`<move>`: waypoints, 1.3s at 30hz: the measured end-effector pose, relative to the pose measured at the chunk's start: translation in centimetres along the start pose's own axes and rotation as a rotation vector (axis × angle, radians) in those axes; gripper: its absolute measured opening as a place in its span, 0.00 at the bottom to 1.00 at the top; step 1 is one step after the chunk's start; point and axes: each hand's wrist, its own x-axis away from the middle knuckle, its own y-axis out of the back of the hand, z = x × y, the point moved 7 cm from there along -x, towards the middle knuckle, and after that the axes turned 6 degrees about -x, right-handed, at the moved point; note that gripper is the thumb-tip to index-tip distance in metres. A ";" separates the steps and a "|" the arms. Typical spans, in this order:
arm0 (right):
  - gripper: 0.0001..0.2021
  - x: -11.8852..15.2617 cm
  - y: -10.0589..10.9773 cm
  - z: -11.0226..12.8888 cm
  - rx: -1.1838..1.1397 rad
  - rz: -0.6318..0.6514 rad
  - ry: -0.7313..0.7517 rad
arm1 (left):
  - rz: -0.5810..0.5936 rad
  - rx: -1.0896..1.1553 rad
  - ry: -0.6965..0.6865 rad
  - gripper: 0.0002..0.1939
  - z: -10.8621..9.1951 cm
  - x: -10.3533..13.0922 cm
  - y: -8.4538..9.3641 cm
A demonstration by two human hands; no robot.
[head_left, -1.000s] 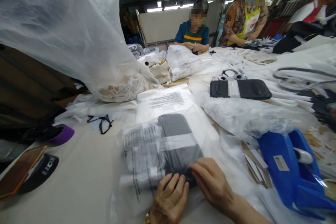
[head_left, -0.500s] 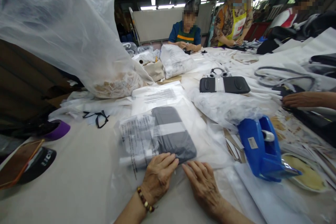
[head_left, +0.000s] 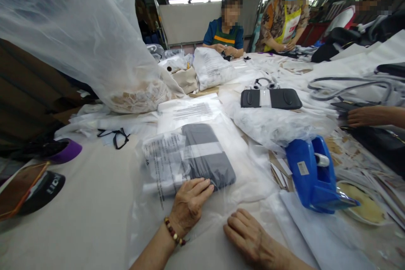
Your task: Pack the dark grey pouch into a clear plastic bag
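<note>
Clear, crinkly plastic wraps the flat dark grey pad with a pale band across its middle (head_left: 207, 158), which lies on the beige cloth-covered surface (head_left: 88, 215) just in front of the person, near the centre of the scene. The left hand (head_left: 189, 203), a beaded bracelet at its wrist, lies flat with fingers together, pressing on the near edge of the bagged pad through the clear printed plastic bag (head_left: 164, 164). The right hand (head_left: 248, 234) rests palm down on the loose near flap of the bag, fingers slightly curled, gripping nothing and a little apart from the pad.

The pad looks light and fairly soft, probably bending somewhat, while the film around it seems slippery and prone to slide or bunch. Holding it by the pad's edges through the bag looks surer than pinching the loose film alone.

To the right stands a blue plastic tape dispenser (head_left: 311, 175). Farther off lies a second dark oblong pad with a pale band (head_left: 270, 98). A large translucent white sack (head_left: 79, 38) rises at far left. Another person's hand (head_left: 363, 116) reaches in at far right.
</note>
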 end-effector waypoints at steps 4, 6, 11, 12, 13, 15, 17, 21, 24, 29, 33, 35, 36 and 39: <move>0.16 0.9 2.4 -1.1 0.185 -0.248 -0.097 | -0.004 0.000 -0.008 0.16 -0.1 0.1 -0.1; 0.17 1.3 2.4 -2.7 0.262 -0.283 -0.210 | -0.003 -0.004 -0.014 0.17 -0.1 0.1 -0.1; 0.16 1.1 1.6 -4.9 0.302 -0.306 -0.307 | -0.007 -0.012 -0.015 0.18 -0.2 0.0 0.0; 0.16 0.9 1.4 -4.7 0.295 -0.303 -0.283 | -0.009 -0.012 -0.014 0.18 -0.2 0.0 0.1; 0.15 0.6 1.3 -4.3 0.279 -0.291 -0.246 | -0.011 -0.013 -0.011 0.18 -0.2 0.0 0.1; 0.16 -0.1 0.7 -3.4 0.233 -0.234 -0.157 | -0.017 -0.014 -0.009 0.19 -0.2 -0.1 0.2; 0.17 -0.7 0.0 -2.7 0.198 -0.170 -0.088 | -0.024 -0.016 -0.008 0.19 -0.3 -0.1 0.3; 0.16 -1.9 -0.5 -1.6 0.139 -0.111 0.045 | -0.061 -0.016 -0.010 0.18 -0.3 0.0 0.5; 0.18 -3.0 0.1 -0.9 0.053 -0.118 0.103 | -0.095 -0.016 -0.022 0.17 -0.2 0.3 0.3; 0.18 -4.6 1.3 -1.1 -0.040 -0.161 0.068 | -0.036 -0.004 -0.078 0.15 -0.4 0.5 0.6; 0.16 -5.6 1.2 -2.4 -0.024 -0.167 0.016 | 0.155 0.044 -0.081 0.17 -0.5 0.4 1.2; 0.16 -6.2 1.0 -2.9 0.019 -0.149 0.027 | 0.252 0.072 -0.068 0.25 -0.6 0.7 1.0; 0.16 -6.5 0.9 -3.1 0.038 -0.138 0.039 | 0.275 0.083 -0.054 0.25 -0.5 0.8 0.8; 0.16 -7.3 0.8 -3.7 0.030 -0.126 0.055 | 0.260 0.101 0.009 0.25 0.1 1.2 0.2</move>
